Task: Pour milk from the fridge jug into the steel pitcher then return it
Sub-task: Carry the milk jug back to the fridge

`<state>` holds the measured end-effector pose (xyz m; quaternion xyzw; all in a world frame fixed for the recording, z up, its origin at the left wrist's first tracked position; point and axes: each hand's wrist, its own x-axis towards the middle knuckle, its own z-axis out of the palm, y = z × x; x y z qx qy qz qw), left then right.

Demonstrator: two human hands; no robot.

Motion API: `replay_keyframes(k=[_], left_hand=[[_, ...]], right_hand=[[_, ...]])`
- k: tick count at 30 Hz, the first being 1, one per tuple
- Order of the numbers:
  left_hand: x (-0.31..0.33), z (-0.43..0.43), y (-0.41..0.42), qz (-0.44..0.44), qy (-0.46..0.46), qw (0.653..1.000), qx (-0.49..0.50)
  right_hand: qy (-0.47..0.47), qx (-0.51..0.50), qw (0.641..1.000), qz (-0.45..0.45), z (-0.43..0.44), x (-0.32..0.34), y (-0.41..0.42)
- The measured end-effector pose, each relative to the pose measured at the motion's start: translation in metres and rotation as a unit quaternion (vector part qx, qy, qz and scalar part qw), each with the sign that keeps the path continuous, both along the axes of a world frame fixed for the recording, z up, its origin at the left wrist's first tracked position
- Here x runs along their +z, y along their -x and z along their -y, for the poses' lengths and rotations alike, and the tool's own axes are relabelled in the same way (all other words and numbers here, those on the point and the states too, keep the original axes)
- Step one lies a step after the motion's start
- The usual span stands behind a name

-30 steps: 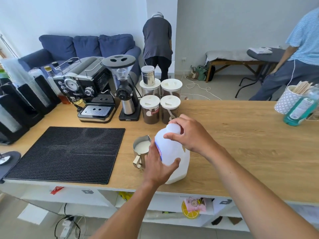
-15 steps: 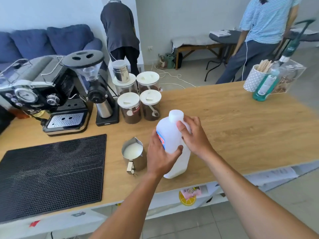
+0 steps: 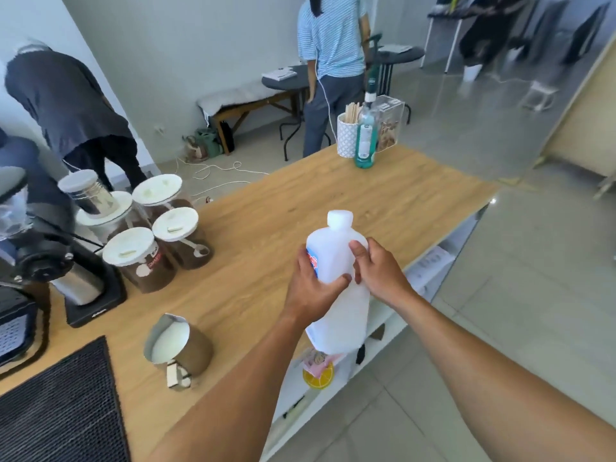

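White plastic jug (image 3: 336,261), cap on, is upright between our two hands near the front edge of the surface (image 3: 266,211), to the right of the pitcher (image 3: 195,350). Our left grip (image 3: 310,290) wraps the jug's side over its red-and-blue label (image 3: 312,264), thumb across the front. Our right grip (image 3: 380,271) curls round the opposite side. We cannot tell whether the jug's base touches the wood. The pitcher holds milk (image 3: 169,339) and sits with its handle toward us. Behind the pitcher stand white-lidded jars (image 3: 140,261) of brown grounds and a grinder (image 3: 50,265). A black mat (image 3: 56,405) lies left of the pitcher, and a green bottle (image 3: 365,141) stands far beyond it.
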<state>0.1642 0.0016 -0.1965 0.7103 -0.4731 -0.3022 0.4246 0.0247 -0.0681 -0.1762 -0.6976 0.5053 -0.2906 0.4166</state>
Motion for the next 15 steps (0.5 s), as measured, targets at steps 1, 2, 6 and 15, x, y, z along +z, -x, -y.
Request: replay_keyframes(k=[1, 2, 6, 15], left_hand=[[0.0, 0.005, 0.015, -0.005, -0.003, 1.0, -0.02], [0.001, 0.01, 0.03, -0.011, -0.007, 0.999, -0.042], [0.006, 0.032, 0.098, -0.013, -0.013, 0.992, -0.126], [0.023, 0.065, 0.305, -0.003, -0.018, 0.946, -0.323]], right_hand=[[-0.002, -0.016, 1.0, -0.007, 0.001, 0.001, 0.017], [-0.004, -0.034, 0.999, -0.014, 0.002, 0.002, 0.034], [-0.012, -0.1, 0.995, -0.027, 0.002, 0.009, 0.111], [-0.031, -0.231, 0.971, -0.062, -0.031, 0.029, 0.332]])
